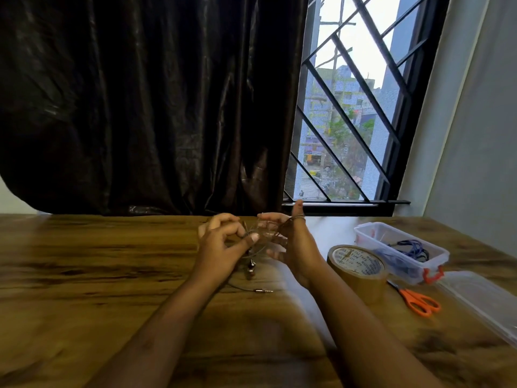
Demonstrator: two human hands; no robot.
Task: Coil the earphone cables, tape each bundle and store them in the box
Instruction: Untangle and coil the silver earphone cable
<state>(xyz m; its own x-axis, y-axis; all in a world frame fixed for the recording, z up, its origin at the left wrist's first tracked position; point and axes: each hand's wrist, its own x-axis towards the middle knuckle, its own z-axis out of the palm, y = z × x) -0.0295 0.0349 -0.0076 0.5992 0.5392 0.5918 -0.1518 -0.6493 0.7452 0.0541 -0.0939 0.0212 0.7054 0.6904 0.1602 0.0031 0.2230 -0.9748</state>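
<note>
While it is looped round the raised thumb of the right hand (292, 243), whose fingers are held loosely spread, the cable (298, 219) is pinched between the curled fingers and thumb of the left hand (222, 243), above the middle of the table (98, 261). Its earbuds (251, 266) are hung just below the hands, and its plug (263, 290) is laid on the table nearer. To the right, tape (359, 275) is stood beside the box (363, 229), in which a blue cable (412, 246) is kept; scissors (419, 302) and a lid (481, 302) are laid nearer.
</note>
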